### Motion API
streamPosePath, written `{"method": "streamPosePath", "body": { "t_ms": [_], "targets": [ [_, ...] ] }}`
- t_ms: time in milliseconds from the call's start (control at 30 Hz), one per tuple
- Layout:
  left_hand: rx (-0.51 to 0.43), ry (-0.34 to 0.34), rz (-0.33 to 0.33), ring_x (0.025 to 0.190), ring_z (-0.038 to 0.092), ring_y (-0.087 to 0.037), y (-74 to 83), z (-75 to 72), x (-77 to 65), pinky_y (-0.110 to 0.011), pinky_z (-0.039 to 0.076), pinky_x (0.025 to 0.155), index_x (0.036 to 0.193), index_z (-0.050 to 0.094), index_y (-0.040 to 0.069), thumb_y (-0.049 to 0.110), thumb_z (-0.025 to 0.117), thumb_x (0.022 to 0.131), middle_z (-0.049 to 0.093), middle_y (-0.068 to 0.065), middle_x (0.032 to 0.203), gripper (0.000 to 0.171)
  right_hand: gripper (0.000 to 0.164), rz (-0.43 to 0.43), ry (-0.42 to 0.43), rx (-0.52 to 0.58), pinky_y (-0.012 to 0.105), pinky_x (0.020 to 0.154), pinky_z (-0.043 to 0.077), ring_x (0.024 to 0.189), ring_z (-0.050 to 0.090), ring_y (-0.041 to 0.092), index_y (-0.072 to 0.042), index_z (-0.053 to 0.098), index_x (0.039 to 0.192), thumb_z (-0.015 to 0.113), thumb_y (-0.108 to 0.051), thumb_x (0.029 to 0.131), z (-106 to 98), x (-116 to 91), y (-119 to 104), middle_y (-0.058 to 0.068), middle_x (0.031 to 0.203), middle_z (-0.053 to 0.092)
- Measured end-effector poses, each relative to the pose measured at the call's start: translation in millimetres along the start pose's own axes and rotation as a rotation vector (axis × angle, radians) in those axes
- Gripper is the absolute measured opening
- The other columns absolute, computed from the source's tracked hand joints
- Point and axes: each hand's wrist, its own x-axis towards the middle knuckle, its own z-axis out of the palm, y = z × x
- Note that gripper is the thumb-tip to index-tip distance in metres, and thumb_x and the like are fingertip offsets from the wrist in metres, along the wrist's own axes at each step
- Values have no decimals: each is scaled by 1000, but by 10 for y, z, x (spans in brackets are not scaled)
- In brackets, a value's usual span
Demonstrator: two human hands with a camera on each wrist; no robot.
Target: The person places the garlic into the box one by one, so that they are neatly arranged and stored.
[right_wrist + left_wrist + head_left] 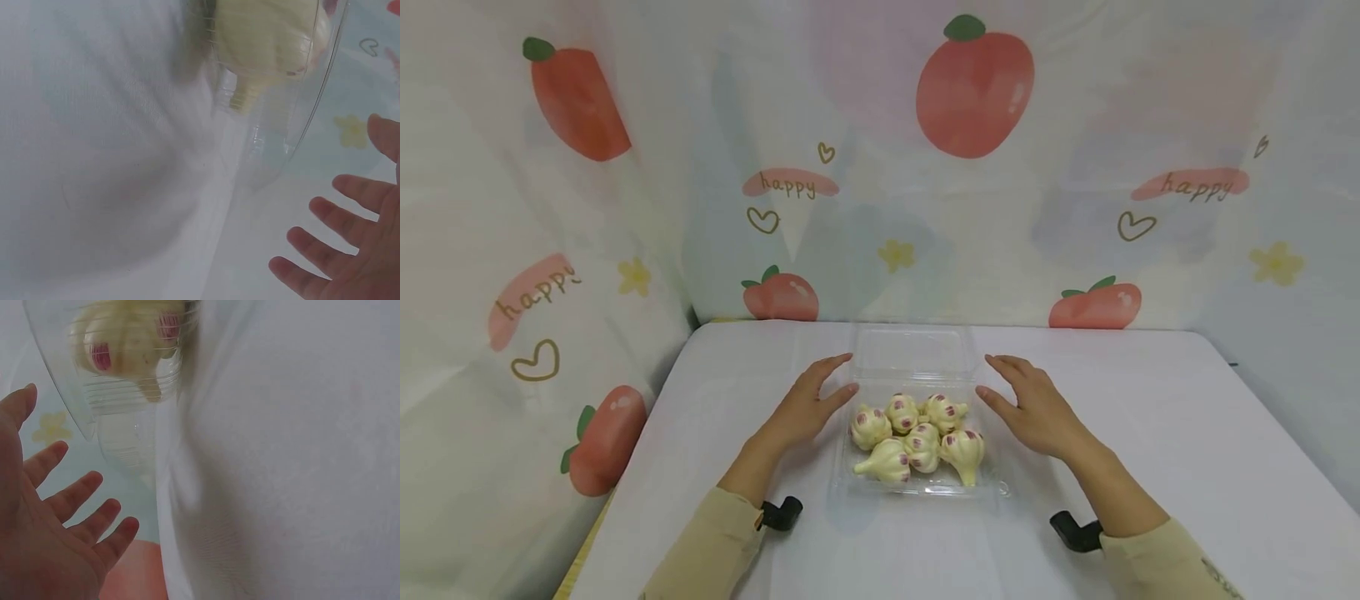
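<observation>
A clear plastic clamshell box (917, 490) stands on the table with its lid (913, 352) folded back, away from me. Several garlic bulbs (922, 446), cream with purple patches, lie inside it. My left hand (801, 408) is at the box's left side, fingers spread and holding nothing. On the right side my right hand (1037, 408) mirrors it, also with spread fingers and nothing in them. Through the ribbed wall, one garlic bulb (128, 340) shows in the left wrist view and another bulb (269, 37) in the right wrist view.
The table (1187, 433) has a white cover. Behind it and to the left hangs a curtain (865, 100) printed with fruit, hearts and flowers. A black wrist mount (782, 513) sits at the left cuff, and a second black mount (1075, 532) at the right cuff.
</observation>
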Motion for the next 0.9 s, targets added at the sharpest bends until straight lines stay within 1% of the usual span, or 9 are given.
{"method": "streamPosePath", "body": {
  "t_ms": [167,267,467,767,900],
  "targets": [
    [68,-13,9,158,26,-32,56,-64,28,-59,29,124,162,37,27,52,57,104,32,-6,169,66,66,5,-10,-25,72,113,34,143,37,55,-3,39,158,56,-41,107,-42,14,9,29,159,40],
    [96,-19,16,158,25,-34,66,-93,52,-60,27,124,162,36,26,52,57,104,31,-8,169,67,67,2,-9,-36,72,113,32,144,36,55,-2,39,158,56,-41,107,-64,26,34,29,159,39],
    [163,-30,20,158,25,-36,32,-132,112,-60,26,124,163,34,24,53,57,104,31,-10,169,70,66,-7,-6,-61,72,114,32,143,37,55,-1,40,157,56,-40,107,-90,77,91,30,157,41],
    [217,-69,-24,157,27,-37,-20,-204,227,-58,24,126,164,30,21,54,55,104,34,-13,168,73,65,16,-29,-94,72,112,33,141,38,57,1,40,156,58,-37,106,-134,178,100,32,156,41],
    [204,-78,-43,157,28,-39,-39,-221,258,-59,24,125,165,29,18,53,54,105,35,-14,167,75,63,38,-52,-84,72,112,34,140,40,57,2,41,155,58,-34,106,-126,239,124,33,155,41]
  ]
}}
